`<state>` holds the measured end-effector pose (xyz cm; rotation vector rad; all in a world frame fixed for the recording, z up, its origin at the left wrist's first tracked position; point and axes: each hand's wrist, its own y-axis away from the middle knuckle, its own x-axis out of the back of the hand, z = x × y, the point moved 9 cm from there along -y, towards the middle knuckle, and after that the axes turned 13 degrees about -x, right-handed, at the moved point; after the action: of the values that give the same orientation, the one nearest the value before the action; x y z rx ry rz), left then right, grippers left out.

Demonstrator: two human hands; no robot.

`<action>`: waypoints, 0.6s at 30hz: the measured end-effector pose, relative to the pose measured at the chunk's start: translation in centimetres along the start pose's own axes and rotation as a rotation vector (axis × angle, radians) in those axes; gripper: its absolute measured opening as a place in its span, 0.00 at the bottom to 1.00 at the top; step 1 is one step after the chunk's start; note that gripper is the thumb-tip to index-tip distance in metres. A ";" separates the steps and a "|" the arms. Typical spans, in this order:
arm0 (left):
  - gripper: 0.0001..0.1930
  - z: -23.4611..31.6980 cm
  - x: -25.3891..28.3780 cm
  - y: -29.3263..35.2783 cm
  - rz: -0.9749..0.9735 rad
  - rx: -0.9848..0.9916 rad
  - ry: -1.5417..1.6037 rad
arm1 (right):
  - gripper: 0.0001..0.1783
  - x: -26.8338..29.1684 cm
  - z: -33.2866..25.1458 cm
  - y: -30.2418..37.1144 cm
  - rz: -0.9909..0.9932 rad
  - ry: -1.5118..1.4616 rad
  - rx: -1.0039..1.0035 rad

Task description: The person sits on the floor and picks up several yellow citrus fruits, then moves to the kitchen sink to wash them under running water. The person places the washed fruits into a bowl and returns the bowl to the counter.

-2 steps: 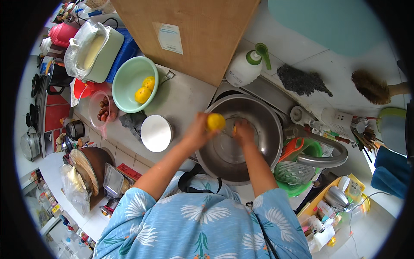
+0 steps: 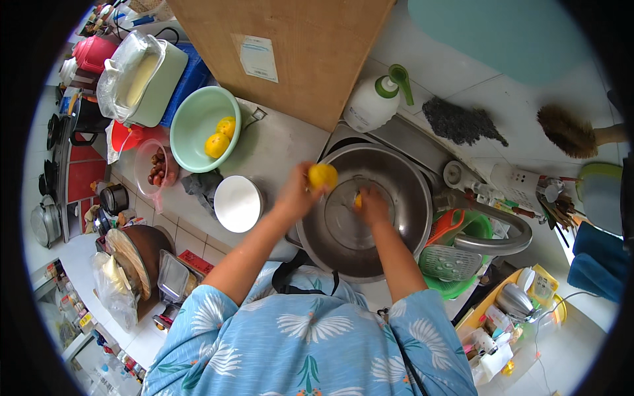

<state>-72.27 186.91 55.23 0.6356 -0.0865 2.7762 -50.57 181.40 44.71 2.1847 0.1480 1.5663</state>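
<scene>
My left hand [image 2: 295,194] is closed around a round yellow fruit [image 2: 323,175], held over the left rim of a wide steel basin [image 2: 411,224]. Inside the basin's outline, my right hand [image 2: 374,207] curls around a second yellow fruit [image 2: 358,200]; only a small patch of it shows between the fingers. Further left on the counter stands a pale green bowl [image 2: 187,142] with yellow fruits [image 2: 217,145] in it. A white bowl [image 2: 238,204] sits between that bowl and my left forearm.
Beyond the basin are a white pump bottle [image 2: 371,105] and a large wooden board [image 2: 297,46]. A curved faucet [image 2: 512,241] reaches in at the right, above a green basket [image 2: 449,287]. Red-brown fruits [image 2: 158,166] lie in a clear container at the left.
My left hand has moved slightly left and up with its yellow fruit, away from the basin's middle. The right hand has barely moved.
</scene>
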 end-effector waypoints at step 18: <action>0.24 3.6 -11.1 2.2 -0.321 0.218 0.411 | 0.33 9.3 -3.2 8.5 0.105 -0.825 0.049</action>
<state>-61.89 181.37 53.63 0.0986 0.3750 2.5553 -51.73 177.87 57.18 2.7125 -0.1895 0.5994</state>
